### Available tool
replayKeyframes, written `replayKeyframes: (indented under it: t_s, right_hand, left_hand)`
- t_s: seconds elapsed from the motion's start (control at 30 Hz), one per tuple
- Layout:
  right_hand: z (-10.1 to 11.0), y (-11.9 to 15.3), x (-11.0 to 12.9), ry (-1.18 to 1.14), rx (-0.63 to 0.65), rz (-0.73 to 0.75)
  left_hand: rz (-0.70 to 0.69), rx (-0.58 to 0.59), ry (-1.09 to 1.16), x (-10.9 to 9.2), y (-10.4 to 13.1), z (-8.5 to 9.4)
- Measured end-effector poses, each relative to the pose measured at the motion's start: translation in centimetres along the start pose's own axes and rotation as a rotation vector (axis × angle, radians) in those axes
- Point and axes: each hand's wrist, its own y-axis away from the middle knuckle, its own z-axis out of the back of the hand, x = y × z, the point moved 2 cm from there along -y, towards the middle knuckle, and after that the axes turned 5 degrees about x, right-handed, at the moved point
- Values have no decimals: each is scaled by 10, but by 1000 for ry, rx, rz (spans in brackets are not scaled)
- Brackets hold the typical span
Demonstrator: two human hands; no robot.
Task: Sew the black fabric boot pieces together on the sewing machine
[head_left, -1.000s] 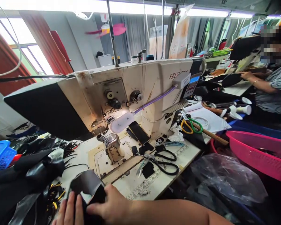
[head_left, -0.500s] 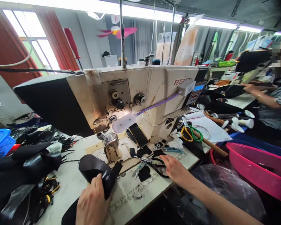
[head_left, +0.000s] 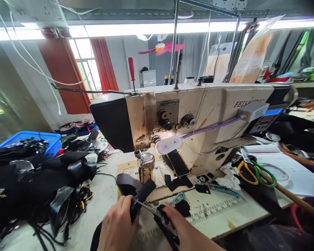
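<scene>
My left hand (head_left: 117,223) is closed round a black shoe-like leather piece (head_left: 127,184), whose rounded end points up and left. A black strap sticks out of it to the right, near the sewing machine's metal post (head_left: 146,164). In my right hand (head_left: 181,226) are black-handled scissors (head_left: 149,208), their blades pointing left and reaching the black piece beside my left fingers. Whether the blades are parted is too small to tell. Light blue snips (head_left: 178,198) and a black scrap (head_left: 183,208) lie just behind my right hand.
The sewing machine (head_left: 211,111) stands behind my hands, with a phone (head_left: 179,163) against its base. Black pieces (head_left: 39,181) and a blue basket (head_left: 54,139) are at left. Yellow- and green-handled scissors (head_left: 247,173) and a wooden stick (head_left: 295,199) lie at right.
My right hand has picked up the black-handled scissors from the table and brought them left to the black piece. The view has turned left, so the machine appears farther right.
</scene>
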Motion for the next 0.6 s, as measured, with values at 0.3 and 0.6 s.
replayKeyframes:
  t_s: [0.3, 0.6]
  right_hand:
    - [4, 1, 17, 11, 53, -54]
    - [-40, 23, -26, -253, 35, -161]
  left_hand:
    - [-64, 89, 3, -1, 4, 0]
    - [-168, 166, -184, -15, 1, -14]
